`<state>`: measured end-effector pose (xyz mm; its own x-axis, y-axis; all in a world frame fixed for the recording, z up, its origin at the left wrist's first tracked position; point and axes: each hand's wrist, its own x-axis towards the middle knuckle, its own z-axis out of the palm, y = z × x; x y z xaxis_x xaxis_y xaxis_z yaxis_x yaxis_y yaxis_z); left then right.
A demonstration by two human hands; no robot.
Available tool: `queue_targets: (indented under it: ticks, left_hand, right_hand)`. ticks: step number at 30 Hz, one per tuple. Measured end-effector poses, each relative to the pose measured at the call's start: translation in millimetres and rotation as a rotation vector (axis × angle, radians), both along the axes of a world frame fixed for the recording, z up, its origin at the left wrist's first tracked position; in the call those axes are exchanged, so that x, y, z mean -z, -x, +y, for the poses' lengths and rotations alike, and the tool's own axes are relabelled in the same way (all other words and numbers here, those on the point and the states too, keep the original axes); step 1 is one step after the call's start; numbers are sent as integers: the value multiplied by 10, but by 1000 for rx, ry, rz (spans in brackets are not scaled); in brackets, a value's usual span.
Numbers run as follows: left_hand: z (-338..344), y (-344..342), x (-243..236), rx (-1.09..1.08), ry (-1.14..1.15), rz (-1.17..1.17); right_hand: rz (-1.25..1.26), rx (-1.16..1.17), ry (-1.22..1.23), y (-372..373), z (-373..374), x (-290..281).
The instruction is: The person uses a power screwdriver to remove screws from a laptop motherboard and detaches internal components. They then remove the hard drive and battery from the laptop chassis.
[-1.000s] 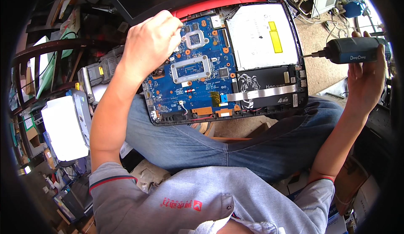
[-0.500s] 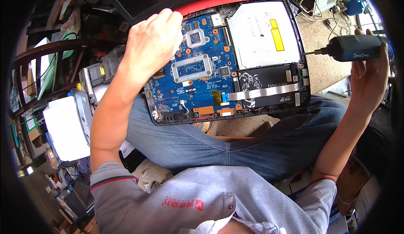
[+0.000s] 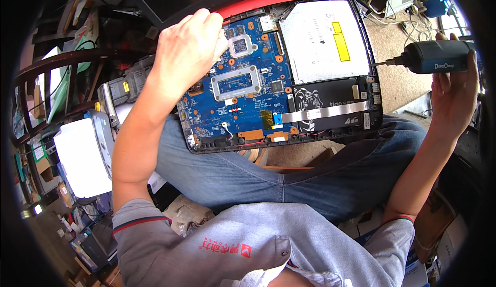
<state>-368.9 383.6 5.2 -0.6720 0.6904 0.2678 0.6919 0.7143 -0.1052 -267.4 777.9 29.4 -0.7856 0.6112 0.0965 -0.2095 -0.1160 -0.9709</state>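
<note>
Opened laptop base (image 3: 209, 143), across the person's thighs (image 3: 217, 176). Blue circuit board (image 3: 248, 119), in its left half. White rectangular drive (image 3: 310, 44), upper right. Left hand (image 3: 188, 44), curled at the upper-left corner; what it pinches, cannot tell. Black power screwdriver (image 3: 426, 59), right hand (image 3: 457, 85) wrapped around it, bit (image 3: 387, 62) by the base's right edge.

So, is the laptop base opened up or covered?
Opened up: in the laptop base, the blue circuit board, silvery panel and flat ribbon cable lie exposed.
</note>
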Motion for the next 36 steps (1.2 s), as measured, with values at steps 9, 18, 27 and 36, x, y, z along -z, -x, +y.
queue_targets:
  ticks: [9, 18, 27, 36]
  left_hand:
    - [68, -9, -158, -294, -1, -281]
    - [88, -23, -128, -290, 30, -245]
    - [112, -6, -130, -326, 8, -280]
    - [72, 22, -96, -273, -35, -284]
  right_hand:
    - [83, -344, 148, -60, 168, 51]
    - [221, -518, -34, -142, -1, 15]
    - [282, -766, -188, -132, -268, 127]
    - [-50, -901, -416, -141, -384, 34]
